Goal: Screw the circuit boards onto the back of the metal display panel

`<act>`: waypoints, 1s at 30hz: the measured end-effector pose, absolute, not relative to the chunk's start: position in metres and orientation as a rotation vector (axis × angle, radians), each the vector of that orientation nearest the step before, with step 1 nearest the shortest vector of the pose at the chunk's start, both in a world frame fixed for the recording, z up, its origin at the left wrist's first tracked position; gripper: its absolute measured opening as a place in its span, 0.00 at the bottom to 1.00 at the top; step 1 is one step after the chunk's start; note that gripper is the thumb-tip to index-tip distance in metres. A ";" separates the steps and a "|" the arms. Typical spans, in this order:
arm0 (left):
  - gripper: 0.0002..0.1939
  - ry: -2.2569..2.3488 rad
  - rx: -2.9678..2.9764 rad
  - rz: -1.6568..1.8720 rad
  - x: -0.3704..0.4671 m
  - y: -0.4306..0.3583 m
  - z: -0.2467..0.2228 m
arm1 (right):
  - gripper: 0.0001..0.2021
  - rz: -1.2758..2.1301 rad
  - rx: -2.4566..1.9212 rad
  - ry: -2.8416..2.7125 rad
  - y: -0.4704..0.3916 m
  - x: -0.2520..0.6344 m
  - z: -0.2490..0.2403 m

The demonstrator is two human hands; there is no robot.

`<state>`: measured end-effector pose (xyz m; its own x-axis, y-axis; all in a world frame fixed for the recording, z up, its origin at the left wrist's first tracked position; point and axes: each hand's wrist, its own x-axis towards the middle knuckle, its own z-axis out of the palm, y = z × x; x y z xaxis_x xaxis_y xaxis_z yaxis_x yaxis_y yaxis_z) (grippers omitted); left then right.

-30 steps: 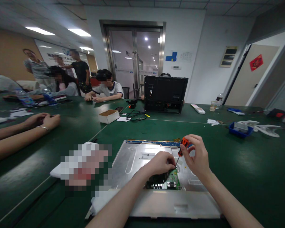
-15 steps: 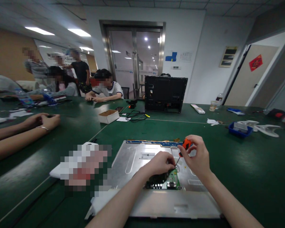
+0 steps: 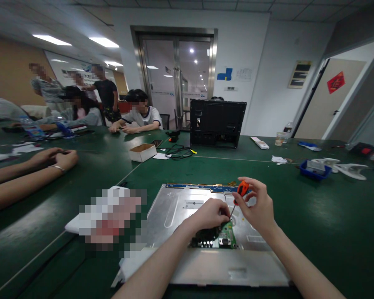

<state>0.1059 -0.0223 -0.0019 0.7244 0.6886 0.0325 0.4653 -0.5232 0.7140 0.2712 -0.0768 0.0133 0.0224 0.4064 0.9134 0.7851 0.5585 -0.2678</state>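
My right hand (image 3: 259, 203) pinches the orange and black handle of a screwdriver (image 3: 242, 189), held at a slant. The shaft runs down to the upper edge of a green circuit board (image 3: 227, 234). Close beside the tip, my left hand (image 3: 213, 214) has its fingers curled together; what they grip, if anything, is hidden. The board sits on the silver metal back of a display panel (image 3: 162, 224), lying flat in front of me. A blue strip board (image 3: 190, 188) runs along the panel's far edge. Part of the green board is covered by my left hand and a dark part.
A black monitor housing (image 3: 218, 122) stands across the green table (image 3: 336, 232). To the left are an open cardboard box (image 3: 142, 153), a black cable (image 3: 178, 151) and another person's hands (image 3: 60, 158). A blue tray (image 3: 314, 170) lies to the right. Other people are farther back.
The screwdriver handle has tilted slightly to the left, and my right hand's fingers have shifted around it. My left hand and the panel look unmoved.
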 end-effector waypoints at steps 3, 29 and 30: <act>0.08 0.874 2.215 0.397 0.106 -0.022 -0.001 | 0.15 -0.398 -1.007 -1.591 -0.075 0.271 0.013; 0.06 0.794 2.564 0.409 0.106 -0.029 -0.001 | 0.11 -0.428 -0.992 -1.629 -0.078 0.268 0.021; 0.06 0.796 2.568 0.407 0.106 -0.029 -0.001 | 0.11 -0.427 -0.998 -1.632 -0.078 0.268 0.021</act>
<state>0.1057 -0.0290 -0.0006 0.7934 0.5898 0.1502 0.4671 -0.7483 0.4711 0.2681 -0.0785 0.0208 -0.0216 0.3833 0.9234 0.7865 0.5767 -0.2210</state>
